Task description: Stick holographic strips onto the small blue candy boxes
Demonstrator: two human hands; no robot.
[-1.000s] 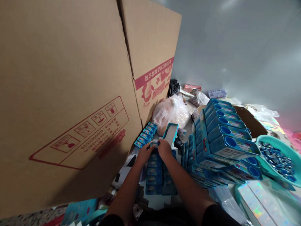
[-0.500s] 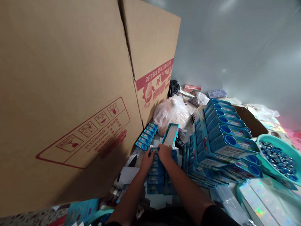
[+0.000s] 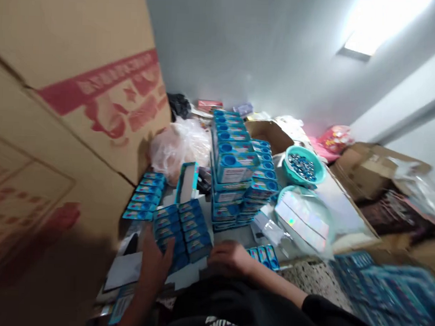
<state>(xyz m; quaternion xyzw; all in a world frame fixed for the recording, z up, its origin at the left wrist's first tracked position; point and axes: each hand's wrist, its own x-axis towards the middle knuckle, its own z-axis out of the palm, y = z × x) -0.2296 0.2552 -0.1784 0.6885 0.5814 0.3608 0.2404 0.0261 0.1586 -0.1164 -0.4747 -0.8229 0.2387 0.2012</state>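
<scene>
Two side-by-side rows of small blue boxes (image 3: 194, 229) lie on the table before me. My left hand (image 3: 156, 260) is at the near left of these rows, thumb and fingers apart, slightly blurred, and seems to hold nothing. Just right of the rows, close to my body, my right hand (image 3: 230, 256) has its fingers curled in; whatever might be inside is hidden. Beyond the rows stands an open blue tray-like box (image 3: 187, 182) with a pale inside. Another row of blue boxes (image 3: 144, 198) lies along the big carton.
A large cardboard carton (image 3: 71, 143) walls off the left. Tall stacks of blue boxes (image 3: 235, 168) stand right of centre. Farther right are a teal basin (image 3: 320, 173) of small shiny pieces and holographic sheets (image 3: 301, 220). A clear plastic bag (image 3: 180, 145) sits behind.
The view has swung to the right. Both hands have left the far end of the box rows and come back toward me, moving apart to either side.
</scene>
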